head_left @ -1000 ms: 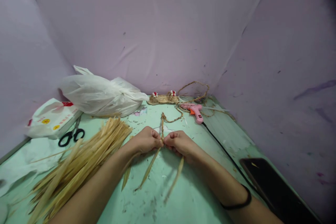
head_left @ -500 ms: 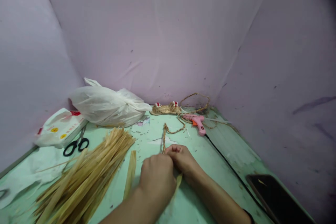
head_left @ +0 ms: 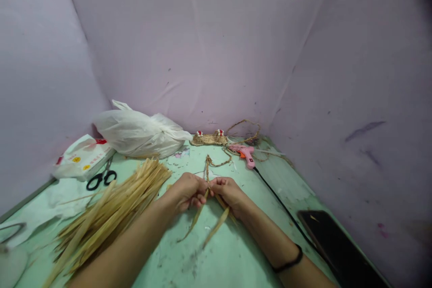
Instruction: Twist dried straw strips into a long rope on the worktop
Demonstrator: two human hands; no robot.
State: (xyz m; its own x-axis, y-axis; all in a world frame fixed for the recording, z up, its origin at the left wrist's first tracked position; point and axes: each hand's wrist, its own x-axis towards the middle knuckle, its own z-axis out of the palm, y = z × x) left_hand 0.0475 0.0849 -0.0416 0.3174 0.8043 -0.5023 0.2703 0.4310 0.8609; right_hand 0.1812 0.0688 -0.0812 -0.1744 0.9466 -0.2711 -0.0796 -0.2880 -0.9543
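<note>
The left hand point(head_left: 187, 188) has moved from below the right hand point(head_left: 230, 192) to beside it, both grips pinching the braid point(head_left: 207, 171) just below frame centre. Loose strands point(head_left: 219, 223) now splay lower centre, suggesting a completed crossover.

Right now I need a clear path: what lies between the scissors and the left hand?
In the head view, a bundle of tan strips lies between the scissors and the left hand.

We see rough, coarse plant fibre in the braid point(head_left: 207, 169), while the bundle of strips point(head_left: 116, 213) looks dry, matt and papery. The bag point(head_left: 141, 134) is thin, crinkled plastic with a soft sheen, the glue gun point(head_left: 249, 159) smooth plastic. Our bench point(head_left: 168, 256) looks smooth but scuffed, faintly glossy.
</note>
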